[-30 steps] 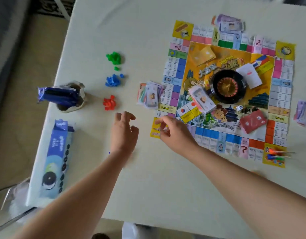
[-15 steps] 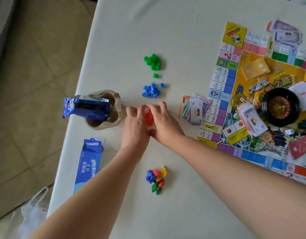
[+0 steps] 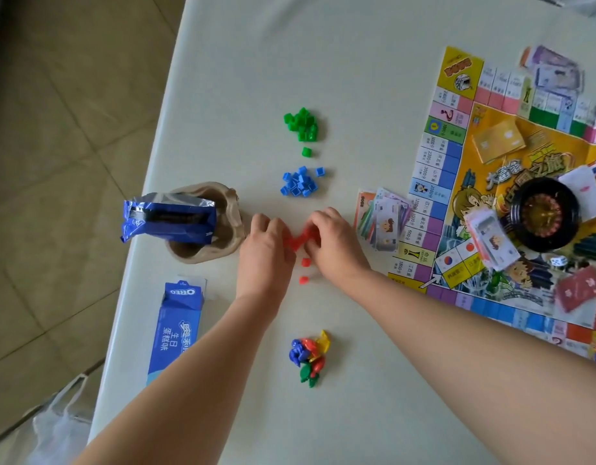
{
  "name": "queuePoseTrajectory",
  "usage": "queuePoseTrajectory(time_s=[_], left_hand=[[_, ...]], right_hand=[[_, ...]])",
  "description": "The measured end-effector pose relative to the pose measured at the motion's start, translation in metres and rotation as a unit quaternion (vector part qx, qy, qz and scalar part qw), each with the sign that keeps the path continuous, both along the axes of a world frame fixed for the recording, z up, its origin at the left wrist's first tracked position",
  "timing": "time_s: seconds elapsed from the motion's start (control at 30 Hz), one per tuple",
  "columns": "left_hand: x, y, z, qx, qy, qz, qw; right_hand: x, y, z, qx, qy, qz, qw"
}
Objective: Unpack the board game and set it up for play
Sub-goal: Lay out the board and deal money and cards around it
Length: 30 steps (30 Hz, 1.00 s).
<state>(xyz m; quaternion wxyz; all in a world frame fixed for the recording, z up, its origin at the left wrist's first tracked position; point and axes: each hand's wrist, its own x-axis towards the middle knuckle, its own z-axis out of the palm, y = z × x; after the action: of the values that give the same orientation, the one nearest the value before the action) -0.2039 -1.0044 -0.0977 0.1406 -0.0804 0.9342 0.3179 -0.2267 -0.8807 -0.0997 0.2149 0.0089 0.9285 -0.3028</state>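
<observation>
Left hand (image 3: 266, 253) and right hand (image 3: 335, 245) curled round red houses (image 3: 301, 239), pile mostly hidden, game board (image 3: 452, 152) cropped at right, white table (image 3: 323, 45), tiled floor (image 3: 55, 129) past its left edge

A pale tabletop (image 3: 357, 45) is spread beneath and beyond the grip, softly and evenly lit. Left of the grip, past the table's edge, beige floor tiles (image 3: 72, 129) are laid diagonally.

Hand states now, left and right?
Left hand: fingers curled on the red houses.
Right hand: also grips the red houses.
</observation>
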Motion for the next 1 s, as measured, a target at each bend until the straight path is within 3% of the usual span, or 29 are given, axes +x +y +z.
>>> queuePoseTrajectory(time_s=[0.23, 0.43, 0.5, 0.6, 0.67, 0.83, 0.9, 1.0], left_hand=[[0.009, 0.001, -0.001, 0.048, 0.009, 0.047, 0.998], [0.019, 0.003, -0.004, 0.122, -0.029, 0.154, 0.98], [0.023, 0.007, 0.001, 0.2, -0.051, 0.206, 0.956], [0.03, 0.011, 0.008, 0.343, -0.092, 0.268, 0.896], [0.033, 0.012, 0.009, 0.438, -0.123, 0.306, 0.836], [0.042, 0.014, 0.014, 0.623, -0.262, 0.403, 0.617], [0.048, 0.015, 0.015, 0.661, -0.267, 0.406, 0.572], [0.053, 0.017, 0.016, 0.686, -0.261, 0.412, 0.539]], right_hand=[[0.01, 0.015, -0.003, -0.106, -0.019, -0.139, 0.984], [0.023, 0.024, 0.011, -0.243, -0.166, -0.292, 0.91], [0.03, 0.029, 0.018, -0.263, -0.196, -0.311, 0.892], [0.043, 0.038, 0.024, -0.252, -0.227, -0.322, 0.884], [0.051, 0.043, 0.024, -0.211, -0.227, -0.302, 0.902], [0.077, 0.053, 0.017, -0.024, -0.165, -0.101, 0.981], [0.086, 0.053, 0.016, 0.035, -0.127, -0.033, 0.991], [0.097, 0.049, 0.01, 0.109, -0.077, 0.061, 0.989]])
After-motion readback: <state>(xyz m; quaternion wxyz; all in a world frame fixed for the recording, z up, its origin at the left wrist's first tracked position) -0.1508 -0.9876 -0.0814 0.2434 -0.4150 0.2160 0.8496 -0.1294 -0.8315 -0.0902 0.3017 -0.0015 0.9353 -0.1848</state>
